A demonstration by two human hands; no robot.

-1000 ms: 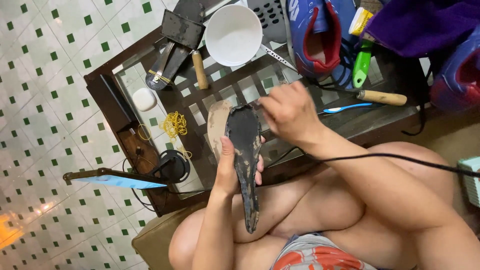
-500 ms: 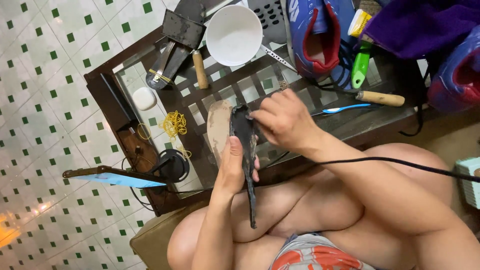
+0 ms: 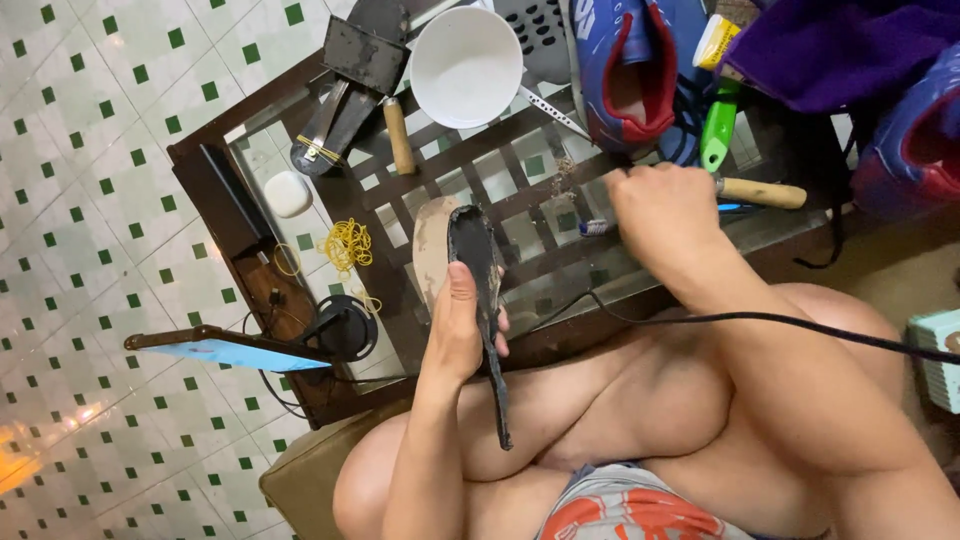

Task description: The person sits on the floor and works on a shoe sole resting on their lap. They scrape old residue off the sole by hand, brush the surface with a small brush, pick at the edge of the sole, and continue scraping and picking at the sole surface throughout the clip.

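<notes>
Left hand [image 3: 462, 330] grips black sole [image 3: 482, 300] edgewise; right hand [image 3: 660, 205] fisted over table [image 3: 520, 180].

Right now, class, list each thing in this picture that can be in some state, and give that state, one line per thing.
left hand: closed around the black shoe sole, holding it up edge-on.
black shoe sole: off any shoe, gripped at its middle.
right hand: fist closed over the glass tabletop; a toothbrush head shows beside it.
white bowl: upright, looks empty.
blue and red shoe: lying on the table, opening facing the camera.
yellow rubber bands: loose in a heap.
</notes>
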